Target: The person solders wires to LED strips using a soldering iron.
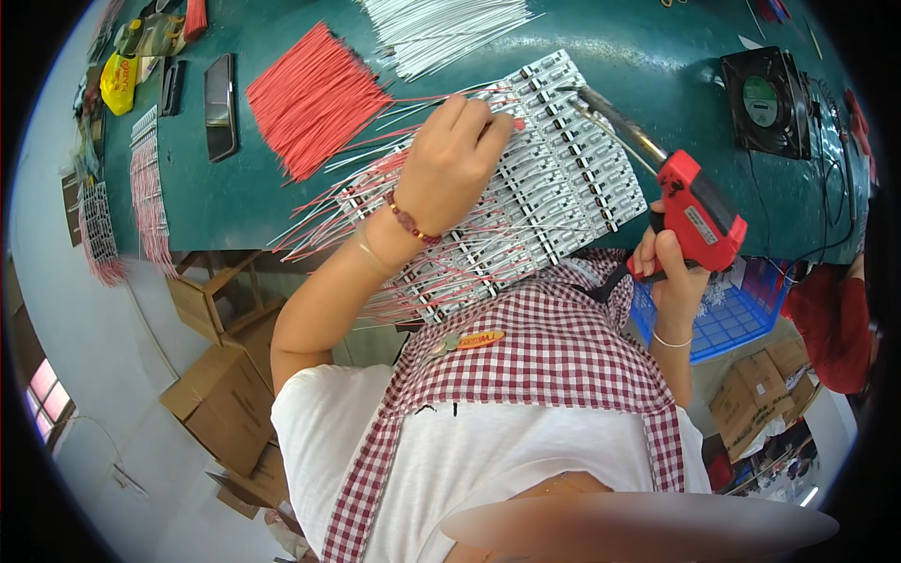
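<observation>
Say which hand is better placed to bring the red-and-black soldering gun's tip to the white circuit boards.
Probably the right hand: it grips the soldering gun, its tip over the boards; the left hand is beside thin red wires.

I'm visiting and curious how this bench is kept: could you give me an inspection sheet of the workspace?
Surface: green tabletop, glossy under the light.
Job's things: white board panels with red and white wires across their left part; red wire bundle and white wire bundle beyond.
Clutter: dark phone-like item, yellow package, black fan.
Hands: left hand bent over the panels, grip unclear; right hand grips a red-and-black gun-shaped tool.
Cables: thin black cables near the fan.
Surroundings: cardboard boxes, blue basket below the tabletop.
</observation>
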Available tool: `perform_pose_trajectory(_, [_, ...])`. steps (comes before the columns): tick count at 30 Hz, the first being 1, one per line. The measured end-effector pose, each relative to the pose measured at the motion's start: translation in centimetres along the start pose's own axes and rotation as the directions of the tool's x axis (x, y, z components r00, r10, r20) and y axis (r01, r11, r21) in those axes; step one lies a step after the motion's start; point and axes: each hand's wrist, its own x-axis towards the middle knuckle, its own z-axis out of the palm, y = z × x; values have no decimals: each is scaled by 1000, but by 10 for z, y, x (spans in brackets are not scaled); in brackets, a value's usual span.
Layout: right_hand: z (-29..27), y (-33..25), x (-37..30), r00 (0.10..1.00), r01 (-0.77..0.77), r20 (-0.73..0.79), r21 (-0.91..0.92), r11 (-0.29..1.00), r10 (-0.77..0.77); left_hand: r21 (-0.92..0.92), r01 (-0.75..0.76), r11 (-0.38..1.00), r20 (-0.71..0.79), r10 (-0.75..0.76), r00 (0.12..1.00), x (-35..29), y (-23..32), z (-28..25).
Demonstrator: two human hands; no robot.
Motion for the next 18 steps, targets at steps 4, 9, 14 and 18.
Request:
perform_pose_trajectory(4, [6, 10, 0, 998, -52, -29, -161, 986, 48, -5, -37, 999, 3, 37, 999, 6, -6, 14])
perform_pose_trajectory(9, [4, 17, -6, 996, -60, -72, -222, 973, 45, 12, -95, 995, -2, 95, 995, 8, -8, 19])
perform_pose_trajectory(14, [-10, 30, -12, 995, 9, -85, -395, 919, -47, 15, -69, 997, 17, 69, 997, 6, -5, 19])
perform_pose_trajectory(18, [-7, 21, -8, 998, -45, -62, -402, 914, 22, 12, -75, 997, 6, 75, 997, 6, -5, 20])
